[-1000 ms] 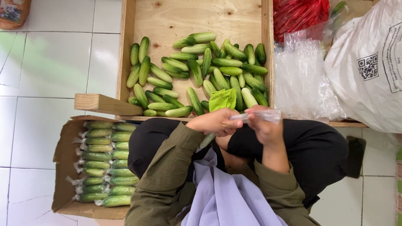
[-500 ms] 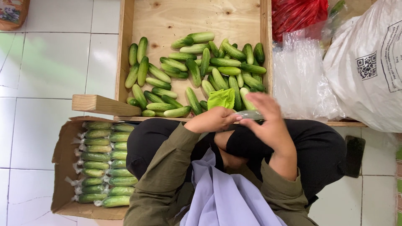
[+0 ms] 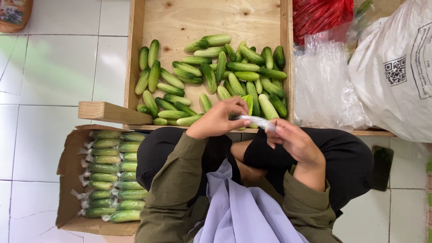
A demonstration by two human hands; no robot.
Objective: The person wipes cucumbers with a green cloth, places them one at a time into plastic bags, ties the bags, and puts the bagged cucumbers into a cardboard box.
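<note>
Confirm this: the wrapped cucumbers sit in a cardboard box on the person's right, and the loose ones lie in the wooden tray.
Wrong side. The head view shows the cardboard box of wrapped cucumbers on the person's left. The loose cucumbers do lie in the wooden tray.

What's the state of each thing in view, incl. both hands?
left hand: pinching one end of the clear plastic strip
right hand: pinching the strip's other end
clear plastic strip: stretched between both hands
wooden crate: open, partly filled
loose cucumbers: unwrapped, piled in crate
cardboard box: open, flaps out
wrapped cucumbers: wrapped in plastic, stacked in box
white sack: full, bulging
</note>
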